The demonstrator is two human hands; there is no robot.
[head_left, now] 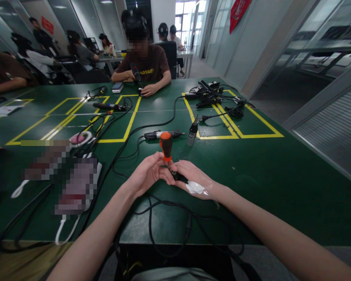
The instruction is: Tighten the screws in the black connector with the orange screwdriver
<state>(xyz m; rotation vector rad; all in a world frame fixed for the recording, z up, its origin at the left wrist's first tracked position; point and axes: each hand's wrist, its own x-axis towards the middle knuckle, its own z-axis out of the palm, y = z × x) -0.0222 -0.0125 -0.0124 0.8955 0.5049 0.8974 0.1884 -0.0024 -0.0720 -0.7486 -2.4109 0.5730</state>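
An orange and black screwdriver (165,146) stands upright, handle up, between my hands. The fingers of my left hand (152,171) are closed around its lower part. My right hand (191,173), with a white patch taped near the wrist, is closed on a small black part (175,174) just right of the screwdriver's shaft. Its shape is mostly hidden by my fingers. Just beyond my hands lies a silver and black electric screwdriver (163,135), and beside it stands a black-topped bottle-like object (192,132).
Black cables (163,203) loop in front of me and along the left. Two blurred phones (77,187) lie at the left. A pile of black adapters (207,93) is at the back right. Across the green table (251,175) a person (148,62) works with a tool.
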